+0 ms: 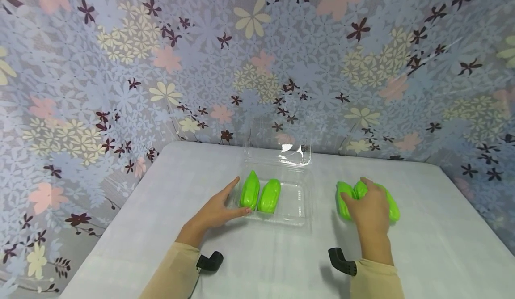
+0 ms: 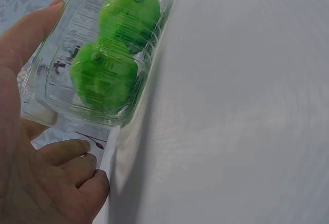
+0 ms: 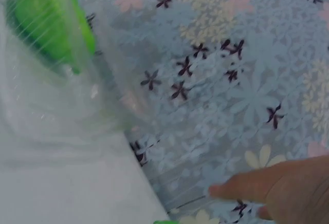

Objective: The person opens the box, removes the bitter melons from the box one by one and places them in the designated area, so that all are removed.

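On the table (image 1: 422, 245): left hand (image 1: 215, 212), fingers straight, steadied clear tray (image 1: 295, 212); right hand (image 1: 370, 209) curled over loose green vegetables (image 1: 346, 200).

clear tray (image 1: 299, 209) sits at frame centre on the table (image 1: 422, 245), its lid (image 1: 277, 149) standing open behind it against the backdrop (image 1: 120, 66); two gourds (image 1: 259, 194) lie side by side in the tray's left half; left hand (image 1: 219, 209) touches the tray's left edge; loose gourds (image 1: 346, 196) lie right of the tray, well apart, under the right hand (image 1: 370, 212); both sleeves at lower frame
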Available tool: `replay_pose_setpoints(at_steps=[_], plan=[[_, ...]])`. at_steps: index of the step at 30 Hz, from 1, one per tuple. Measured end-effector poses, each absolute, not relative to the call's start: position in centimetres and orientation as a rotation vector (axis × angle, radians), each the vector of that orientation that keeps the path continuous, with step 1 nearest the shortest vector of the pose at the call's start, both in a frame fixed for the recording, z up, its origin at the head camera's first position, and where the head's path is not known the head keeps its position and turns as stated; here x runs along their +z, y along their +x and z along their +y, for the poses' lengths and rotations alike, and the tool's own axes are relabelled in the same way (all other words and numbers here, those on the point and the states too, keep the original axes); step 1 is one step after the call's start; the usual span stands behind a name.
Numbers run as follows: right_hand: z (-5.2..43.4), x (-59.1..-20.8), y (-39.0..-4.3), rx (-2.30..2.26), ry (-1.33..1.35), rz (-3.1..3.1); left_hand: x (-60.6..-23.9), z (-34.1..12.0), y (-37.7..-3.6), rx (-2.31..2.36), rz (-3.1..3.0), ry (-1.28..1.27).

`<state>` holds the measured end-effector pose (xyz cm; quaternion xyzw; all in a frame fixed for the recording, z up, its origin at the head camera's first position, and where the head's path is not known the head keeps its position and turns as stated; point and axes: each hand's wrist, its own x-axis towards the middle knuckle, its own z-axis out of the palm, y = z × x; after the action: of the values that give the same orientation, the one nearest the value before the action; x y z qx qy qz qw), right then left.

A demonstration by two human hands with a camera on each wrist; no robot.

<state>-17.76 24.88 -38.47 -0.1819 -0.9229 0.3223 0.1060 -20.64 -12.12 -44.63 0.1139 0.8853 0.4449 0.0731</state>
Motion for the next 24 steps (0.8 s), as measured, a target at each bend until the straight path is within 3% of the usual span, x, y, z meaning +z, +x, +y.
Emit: replay_pose_setpoints(at_steps=[24], plan=[[21.9,-36.6,-17.2,1.432,-0.358,-2.451,-44.7,-12.2,-20.6,1.332,2.669,0.343]])
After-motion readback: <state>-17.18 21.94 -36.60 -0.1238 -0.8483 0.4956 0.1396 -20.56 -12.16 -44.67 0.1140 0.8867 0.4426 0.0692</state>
